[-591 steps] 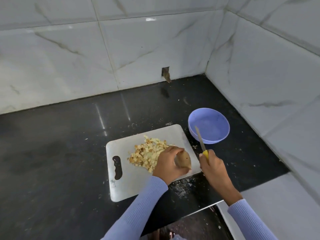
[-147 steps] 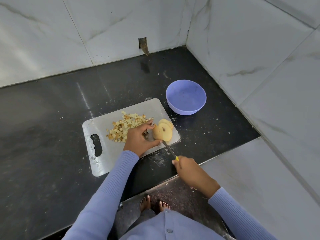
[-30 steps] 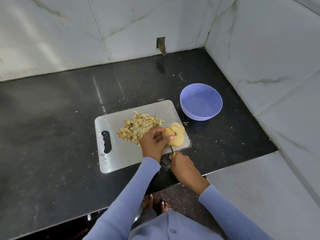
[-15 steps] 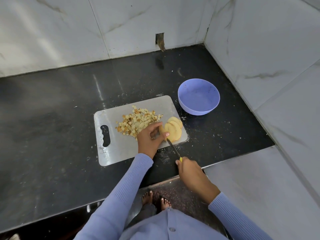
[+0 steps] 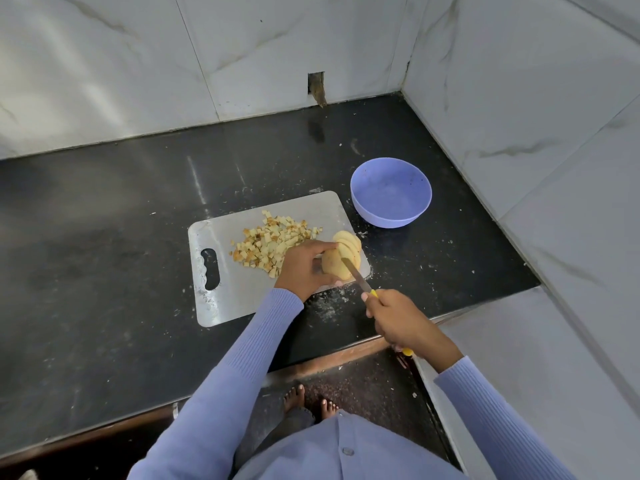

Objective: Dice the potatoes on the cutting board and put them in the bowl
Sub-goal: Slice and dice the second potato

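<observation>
Your left hand (image 5: 304, 268) clamps the uncut end of the potato (image 5: 333, 265) at the 4 o'clock corner of the cutting board (image 5: 239, 292); your right hand (image 5: 398, 318) is wrapped round the yellow handle of the knife (image 5: 356, 276), blade laid against the cut face.

Handling, as a judgement: the potato is firm and dense, its wet cut faces likely slippery — keep fingertips on the skin side, curled back from the blade. The slices (image 5: 349, 245) fanned at the potato's 1 o'clock are thin and stiff enough to stack. The dice (image 5: 270, 242) are small and light — scoop them rather than pinch.

Count: one part-cut potato, about four slices leaning together, one heap of dice at board centre, one knife, one board, one purple bowl (image 5: 391, 192) off the board's 2 o'clock corner on the dark surface (image 5: 104, 237), no potato in it yet.
</observation>
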Available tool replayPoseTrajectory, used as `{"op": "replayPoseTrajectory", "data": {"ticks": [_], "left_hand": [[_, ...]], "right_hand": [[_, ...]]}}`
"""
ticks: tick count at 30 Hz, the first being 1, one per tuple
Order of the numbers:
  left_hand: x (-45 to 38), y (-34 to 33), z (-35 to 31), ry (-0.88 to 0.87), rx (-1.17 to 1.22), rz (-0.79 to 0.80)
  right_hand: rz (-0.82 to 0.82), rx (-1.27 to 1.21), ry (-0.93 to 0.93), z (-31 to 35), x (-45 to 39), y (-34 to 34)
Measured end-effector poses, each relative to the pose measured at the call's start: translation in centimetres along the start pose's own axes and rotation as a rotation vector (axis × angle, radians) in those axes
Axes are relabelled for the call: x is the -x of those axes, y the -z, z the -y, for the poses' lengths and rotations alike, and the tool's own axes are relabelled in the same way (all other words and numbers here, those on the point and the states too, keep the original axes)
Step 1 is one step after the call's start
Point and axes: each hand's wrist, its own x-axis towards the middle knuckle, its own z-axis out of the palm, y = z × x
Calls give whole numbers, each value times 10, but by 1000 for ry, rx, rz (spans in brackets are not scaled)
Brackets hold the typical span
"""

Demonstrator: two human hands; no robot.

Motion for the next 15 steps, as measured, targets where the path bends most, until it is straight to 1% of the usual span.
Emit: {"op": "replayPoseTrajectory", "data": {"ticks": [4, 9, 13, 15], "left_hand": [[0, 2, -4, -16, -71, -32], [14, 21, -2, -38, -117, -100], [39, 50, 11, 71, -119, -196], [54, 66, 20, 120, -128, -254]], "right_hand": [[-43, -61, 37, -1, -1, 7], [-70, -93, 149, 4, -11, -4], [-60, -141, 222, 13, -24, -20], [-59, -111, 281, 21, -33, -30]]}}
